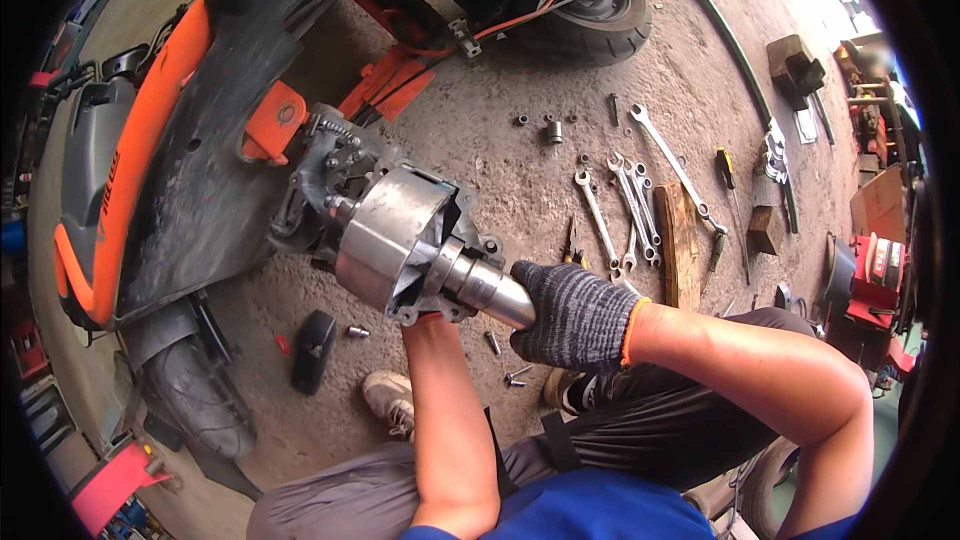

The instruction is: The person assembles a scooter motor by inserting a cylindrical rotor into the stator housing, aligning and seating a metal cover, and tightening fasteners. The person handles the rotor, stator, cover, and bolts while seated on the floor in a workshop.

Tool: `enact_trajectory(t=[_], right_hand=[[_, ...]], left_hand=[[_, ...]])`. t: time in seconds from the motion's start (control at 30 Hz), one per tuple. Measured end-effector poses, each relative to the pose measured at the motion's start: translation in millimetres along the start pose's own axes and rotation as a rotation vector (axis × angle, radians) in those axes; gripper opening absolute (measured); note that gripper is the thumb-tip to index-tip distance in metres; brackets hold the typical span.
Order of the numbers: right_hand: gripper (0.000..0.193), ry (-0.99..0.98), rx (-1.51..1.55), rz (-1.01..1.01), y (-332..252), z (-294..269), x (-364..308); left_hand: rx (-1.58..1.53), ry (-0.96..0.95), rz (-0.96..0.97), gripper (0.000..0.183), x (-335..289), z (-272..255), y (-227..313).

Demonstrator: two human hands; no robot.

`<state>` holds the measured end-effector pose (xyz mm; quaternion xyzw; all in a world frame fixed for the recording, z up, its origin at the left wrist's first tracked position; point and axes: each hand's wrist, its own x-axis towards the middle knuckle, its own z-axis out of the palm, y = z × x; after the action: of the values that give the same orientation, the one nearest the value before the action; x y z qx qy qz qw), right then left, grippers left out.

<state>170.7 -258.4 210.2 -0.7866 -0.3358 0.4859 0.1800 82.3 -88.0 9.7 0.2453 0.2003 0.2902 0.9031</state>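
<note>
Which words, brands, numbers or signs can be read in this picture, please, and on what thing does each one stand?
Orange trim strip: dark lettering stands on it, but I do not copy it out.
Long wrench: any marking is too small to read.
Rear-right red case: any marking is too small or blurred.
Metal cylinder in the right hand: no writing can be made out.

That bulky silver metal drum (385, 230) sits tilted above the rough floor (460, 130), angular fins (432, 232) showing at one end, where a smooth, stepped metal cylinder (492, 292) juts out, slanting rightward.
</note>
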Motion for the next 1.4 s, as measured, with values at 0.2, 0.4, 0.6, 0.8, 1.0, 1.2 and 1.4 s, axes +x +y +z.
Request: enact_trajectory(t=[0.2, 0.4, 0.6, 0.8, 1.0, 1.2, 1.4], right_hand=[[0.048, -0.013, 0.045, 0.003, -2, 1, 2], [0.046, 0.081, -0.046, 0.074, -14, 10, 3], [0.05, 0.038, -0.026, 0.07, -11, 6, 3], [0.058, -0.01, -0.031, 0.092, -19, 2, 1], [0.081, -0.159, 0.285, 0.014, -16, -5, 0], [0.074, -0.026, 0.348, -0.105, -27, 0, -1], [0.058, 0.045, 0.446, -0.002, -27, 0, 15]], left_hand=[[-0.007, 0.042, 0.084, 0.043, 1, 3, 6], [-0.014, 0.039, 0.099, 0.039, 4, 6, 10], [-0.007, 0.012, 0.089, 0.036, 4, 11, 9], [0.063, 0.001, 0.092, 0.033, 6, 9, 8], [0.386, -0.078, -0.054, 0.03, -1, -8, 10], [0.604, -0.12, -0.24, 0.027, -45, -22, -11], [0.632, -0.028, -0.005, 0.024, -18, -6, -4]])
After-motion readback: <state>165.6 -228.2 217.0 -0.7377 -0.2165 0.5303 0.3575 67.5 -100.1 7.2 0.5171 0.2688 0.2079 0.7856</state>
